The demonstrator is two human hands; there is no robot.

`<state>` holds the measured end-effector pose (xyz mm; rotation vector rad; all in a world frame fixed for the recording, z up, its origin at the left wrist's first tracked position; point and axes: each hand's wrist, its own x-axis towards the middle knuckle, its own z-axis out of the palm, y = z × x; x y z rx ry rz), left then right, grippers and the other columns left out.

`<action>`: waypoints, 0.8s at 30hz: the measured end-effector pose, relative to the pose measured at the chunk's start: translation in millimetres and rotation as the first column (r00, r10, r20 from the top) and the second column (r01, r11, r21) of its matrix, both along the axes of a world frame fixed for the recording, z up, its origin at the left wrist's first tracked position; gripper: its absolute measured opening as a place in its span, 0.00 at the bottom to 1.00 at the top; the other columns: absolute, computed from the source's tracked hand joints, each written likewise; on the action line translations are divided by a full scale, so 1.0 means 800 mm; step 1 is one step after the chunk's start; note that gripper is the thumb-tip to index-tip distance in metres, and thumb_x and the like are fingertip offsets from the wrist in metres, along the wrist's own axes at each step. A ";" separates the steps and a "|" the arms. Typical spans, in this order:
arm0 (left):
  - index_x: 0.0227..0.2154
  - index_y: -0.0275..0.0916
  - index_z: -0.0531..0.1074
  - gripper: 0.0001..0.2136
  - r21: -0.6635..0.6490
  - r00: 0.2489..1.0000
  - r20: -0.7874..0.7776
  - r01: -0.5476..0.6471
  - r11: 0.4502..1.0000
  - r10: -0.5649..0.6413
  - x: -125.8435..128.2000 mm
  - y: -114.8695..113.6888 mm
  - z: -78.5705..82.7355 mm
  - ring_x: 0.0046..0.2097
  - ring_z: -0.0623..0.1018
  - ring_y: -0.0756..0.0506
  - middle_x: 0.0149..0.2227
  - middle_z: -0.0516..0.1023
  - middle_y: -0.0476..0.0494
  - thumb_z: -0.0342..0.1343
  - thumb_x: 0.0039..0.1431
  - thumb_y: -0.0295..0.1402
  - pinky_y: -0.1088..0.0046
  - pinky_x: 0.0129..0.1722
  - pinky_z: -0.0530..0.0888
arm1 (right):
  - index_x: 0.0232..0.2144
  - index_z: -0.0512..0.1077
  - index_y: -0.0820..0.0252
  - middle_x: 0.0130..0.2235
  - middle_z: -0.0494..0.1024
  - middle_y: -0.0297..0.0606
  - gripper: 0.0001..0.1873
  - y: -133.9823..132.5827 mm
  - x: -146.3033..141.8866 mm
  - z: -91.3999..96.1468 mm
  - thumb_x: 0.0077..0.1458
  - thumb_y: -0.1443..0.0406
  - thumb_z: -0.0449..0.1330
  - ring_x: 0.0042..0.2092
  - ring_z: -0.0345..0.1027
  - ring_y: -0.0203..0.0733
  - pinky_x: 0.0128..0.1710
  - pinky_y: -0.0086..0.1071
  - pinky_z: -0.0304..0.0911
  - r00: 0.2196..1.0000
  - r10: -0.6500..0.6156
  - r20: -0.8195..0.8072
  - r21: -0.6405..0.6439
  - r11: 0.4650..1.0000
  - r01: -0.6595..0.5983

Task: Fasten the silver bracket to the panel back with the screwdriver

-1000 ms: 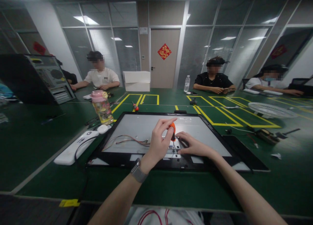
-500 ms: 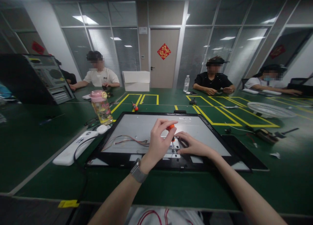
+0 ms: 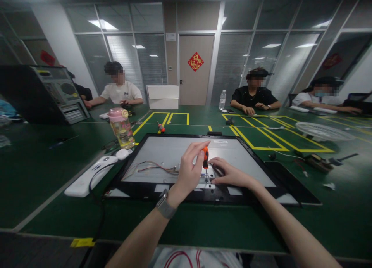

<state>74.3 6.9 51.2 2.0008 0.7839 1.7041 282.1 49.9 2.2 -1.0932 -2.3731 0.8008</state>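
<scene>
An orange and black screwdriver (image 3: 205, 158) stands upright, its tip on a small metal bracket (image 3: 211, 186) of a flat display panel (image 3: 171, 146). My left hand (image 3: 188, 171), wearing a watch, is closed on the handle, with the thumb at its side and fingers over the top. Close to the shaft, my right hand (image 3: 232, 174) rests low over the bracket, thumb and forefinger apart on either side of the tip. Whether its fingertips touch the bracket, I cannot tell. Thin wires (image 3: 157, 166) run across the panel on the left.
Left of the panel are a white power strip (image 3: 87, 177), a pink-lidded bottle (image 3: 120, 128) and a computer case (image 3: 43, 93). A black flat piece (image 3: 293, 180) lies to the right, near a white ring-shaped part (image 3: 322, 131). Several people sit across the green table (image 3: 203, 225).
My left fingers have shifted and straightened around the screwdriver, so more of its handle shows. My right hand has stayed beside the tip. A person opposite has lowered a hand to the table.
</scene>
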 end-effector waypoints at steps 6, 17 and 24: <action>0.45 0.42 0.76 0.11 -0.006 0.999 0.025 -0.037 0.999 0.038 0.000 0.000 -0.001 0.41 0.74 0.48 0.41 0.71 0.44 0.52 0.63 0.30 0.71 0.42 0.72 | 0.53 0.64 0.56 0.53 0.65 0.43 0.33 0.001 -0.001 0.000 0.47 0.54 0.66 0.55 0.59 0.53 0.58 0.47 0.56 1.000 0.003 -0.005 0.000 1.000 -0.003; 0.47 0.43 0.75 0.12 -0.005 1.000 0.026 -0.018 1.000 0.018 0.000 0.000 0.002 0.45 0.73 0.47 0.43 0.72 0.43 0.49 0.64 0.29 0.70 0.46 0.70 | 0.53 0.65 0.57 0.53 0.65 0.43 0.31 -0.001 -0.002 0.003 0.48 0.54 0.66 0.56 0.59 0.53 0.58 0.46 0.56 1.000 0.011 -0.013 0.002 1.000 -0.011; 0.46 0.42 0.75 0.11 -0.046 0.996 0.043 -0.075 0.996 0.077 0.001 0.002 0.000 0.38 0.74 0.49 0.38 0.72 0.45 0.53 0.62 0.30 0.72 0.41 0.72 | 0.53 0.64 0.57 0.54 0.64 0.44 0.33 0.002 0.001 -0.004 0.47 0.53 0.67 0.56 0.58 0.53 0.59 0.46 0.56 1.000 0.009 -0.007 0.011 1.000 -0.009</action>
